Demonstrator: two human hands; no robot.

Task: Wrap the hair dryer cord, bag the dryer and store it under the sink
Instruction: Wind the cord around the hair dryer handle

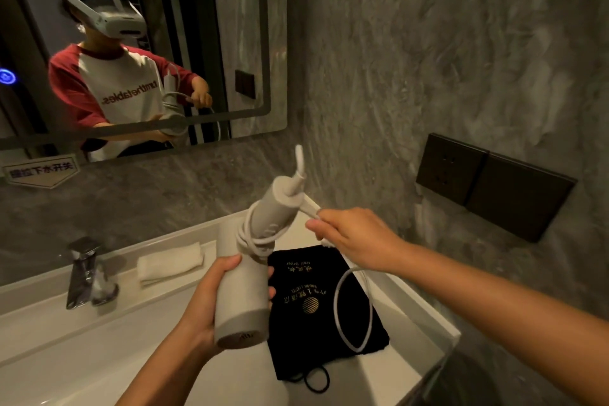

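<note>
My left hand [206,301] grips the barrel of a pale grey hair dryer [242,293], its handle pointing up and away. The white cord [260,241] is looped a few times around the handle's base. My right hand [354,239] pinches the cord just right of the handle; the slack hangs below it in a loop [339,306]. A black drawstring bag [316,313] with gold print lies flat on the white counter under the loop.
A white sink counter [66,333] carries a chrome faucet [87,273] and a folded white towel [169,262]. A mirror [197,43] hangs on the wall behind. Dark socket plates [494,184] sit on the grey stone wall at right.
</note>
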